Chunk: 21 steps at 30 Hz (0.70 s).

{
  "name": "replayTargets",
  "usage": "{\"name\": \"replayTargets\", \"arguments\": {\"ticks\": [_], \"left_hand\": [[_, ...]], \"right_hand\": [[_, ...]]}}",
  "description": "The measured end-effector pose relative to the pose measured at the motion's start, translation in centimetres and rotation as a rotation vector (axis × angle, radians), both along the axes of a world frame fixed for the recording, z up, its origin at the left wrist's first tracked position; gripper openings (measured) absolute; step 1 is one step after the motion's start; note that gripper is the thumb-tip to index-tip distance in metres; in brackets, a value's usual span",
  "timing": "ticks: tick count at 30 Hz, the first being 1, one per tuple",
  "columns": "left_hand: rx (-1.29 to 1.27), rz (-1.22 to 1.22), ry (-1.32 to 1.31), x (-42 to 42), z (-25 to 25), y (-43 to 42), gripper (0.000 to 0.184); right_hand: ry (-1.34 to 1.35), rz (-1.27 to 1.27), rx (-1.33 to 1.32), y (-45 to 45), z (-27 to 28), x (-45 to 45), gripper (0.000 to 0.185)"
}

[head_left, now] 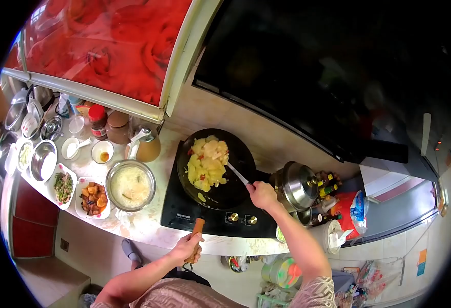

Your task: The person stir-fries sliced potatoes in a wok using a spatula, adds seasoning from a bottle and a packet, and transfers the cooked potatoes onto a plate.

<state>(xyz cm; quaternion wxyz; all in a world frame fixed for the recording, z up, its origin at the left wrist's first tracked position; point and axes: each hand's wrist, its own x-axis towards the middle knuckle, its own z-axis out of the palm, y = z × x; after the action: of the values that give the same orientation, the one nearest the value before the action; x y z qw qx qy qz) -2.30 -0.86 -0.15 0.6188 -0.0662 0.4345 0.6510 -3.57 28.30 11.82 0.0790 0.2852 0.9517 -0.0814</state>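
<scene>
My left hand [186, 248] is wrapped round the wooden handle [198, 226] of a black wok [243, 160], which sits on a black cooktop [170, 218]. In my right hand [263, 196] is a spatula [238, 174], its far end in among the food. Pale yellow slices with red bits, a stir-fry [206, 163], are heaped in the wok's left and middle part. One slice lies apart, near the wok's front edge. The spatula's blade is mostly hidden by the food.
Left of the cooktop stand a metal bowl [116, 178] of pale food in liquid, a dish of braised chunks [83, 211] and a dish of green vegetables [56, 197]. Jars [117, 134] line the wall. A lidded pot [293, 172] stands close on the right, below a dark range hood [266, 110].
</scene>
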Motion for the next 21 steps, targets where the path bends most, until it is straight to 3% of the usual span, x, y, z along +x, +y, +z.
{"name": "replayTargets", "arguments": {"ticks": [2,6,15,19,21], "left_hand": [[0.006,0.001,-0.012,0.1,-0.1,0.0,0.037],[0.047,0.005,-0.017,0.1,-0.3,-0.2,0.037],[0.042,0.005,-0.016,-0.1,-0.1,-0.3,0.039],[0.010,0.003,0.026,0.2,-0.1,-0.1,0.040],[0.007,0.009,0.009,-0.1,0.5,-0.1,0.040]], "right_hand": [[0.018,0.080,0.214,-1.1,0.9,1.1,0.033],[0.144,0.109,0.351,-3.0,0.7,3.1,0.025],[0.395,-0.069,0.071,-7.6,-5.6,6.3,0.034],[0.353,-0.205,-0.219,-8.7,-9.8,8.4,0.033],[0.461,-0.270,-0.294,-10.2,-10.6,9.4,0.034]]}}
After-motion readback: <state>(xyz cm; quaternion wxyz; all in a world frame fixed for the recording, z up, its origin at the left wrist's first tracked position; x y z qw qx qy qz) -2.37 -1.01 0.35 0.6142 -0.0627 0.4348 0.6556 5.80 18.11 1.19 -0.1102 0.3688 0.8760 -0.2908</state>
